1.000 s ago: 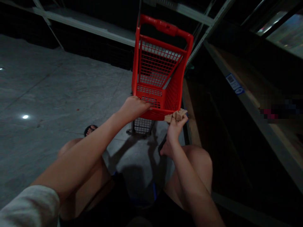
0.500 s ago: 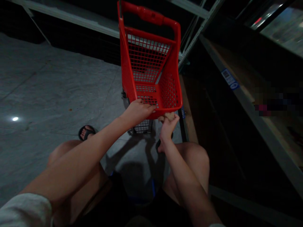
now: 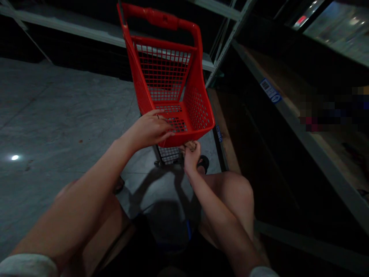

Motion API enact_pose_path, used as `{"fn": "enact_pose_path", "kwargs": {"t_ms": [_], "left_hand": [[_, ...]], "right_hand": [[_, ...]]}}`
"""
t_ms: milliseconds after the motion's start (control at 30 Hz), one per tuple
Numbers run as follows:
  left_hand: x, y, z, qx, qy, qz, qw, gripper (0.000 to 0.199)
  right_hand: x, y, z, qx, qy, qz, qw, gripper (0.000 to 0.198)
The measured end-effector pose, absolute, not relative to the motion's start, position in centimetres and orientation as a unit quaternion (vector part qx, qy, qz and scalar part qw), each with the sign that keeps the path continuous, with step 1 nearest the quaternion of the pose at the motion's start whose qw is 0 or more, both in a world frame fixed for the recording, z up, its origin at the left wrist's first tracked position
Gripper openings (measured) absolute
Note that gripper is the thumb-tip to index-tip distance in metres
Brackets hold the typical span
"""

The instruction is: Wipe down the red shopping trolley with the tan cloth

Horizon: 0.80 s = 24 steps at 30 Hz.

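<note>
A red plastic shopping cart stands in front of my knees, its basket mouth facing up toward me. My left hand, a ring on one finger, lies over the basket's near left corner. Its fingers are stretched out and apart over the rim. Just below the near rim, my right hand is closed around a crumpled tan cloth. The cloth is against or very close to the outside of the basket's near wall; actual contact is hard to see in the dim light.
Behind the cart runs a white metal shelf rack. On the right stands a dark shelf unit with a blue-and-white label on its edge. Under the basket is a wire lower rack. Grey tile floor spreads to the left.
The cart appears further left in the view, partly from camera movement. My left hand has slid back along the rim with its fingers spreading; my right hand has moved left along the near wall with the cloth.
</note>
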State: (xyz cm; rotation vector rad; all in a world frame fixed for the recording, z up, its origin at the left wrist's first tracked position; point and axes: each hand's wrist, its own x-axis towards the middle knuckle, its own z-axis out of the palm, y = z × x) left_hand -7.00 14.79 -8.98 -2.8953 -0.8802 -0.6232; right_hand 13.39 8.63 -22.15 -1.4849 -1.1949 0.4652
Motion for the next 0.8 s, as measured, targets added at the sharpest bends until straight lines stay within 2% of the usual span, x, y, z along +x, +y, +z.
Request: {"fn": "enact_pose_path", "kwargs": {"t_ms": [133, 233, 433, 533, 667, 800], "left_hand": [[-7.5, 14.8, -8.9, -0.945, -0.278, -0.173, 0.008, 0.033], [-7.1, 14.4, -9.0, -0.947, -0.276, -0.159, 0.039, 0.035], [-7.1, 13.9, -8.8, -0.940, -0.297, -0.143, 0.086, 0.036], [-7.0, 13.8, -9.1, -0.937, -0.300, -0.156, 0.092, 0.037], [-6.2, 13.3, -9.5, -0.932, -0.296, -0.181, 0.100, 0.034], [-4.7, 12.5, -9.7, -0.927, -0.294, -0.206, 0.103, 0.030]], "right_hand": [[14.3, 9.0, -17.4, -0.610, -0.451, 0.136, 0.638, 0.033], [13.3, 8.8, -16.6, -0.588, -0.468, 0.117, 0.649, 0.026], [8.9, 8.4, -22.2, -0.651, -0.367, 0.276, 0.605, 0.022], [8.6, 8.2, -22.0, -0.648, -0.346, 0.306, 0.606, 0.020], [10.2, 7.7, -17.5, -0.590, -0.395, 0.256, 0.656, 0.030], [10.8, 7.3, -16.1, -0.566, -0.392, 0.200, 0.697, 0.026]]}}
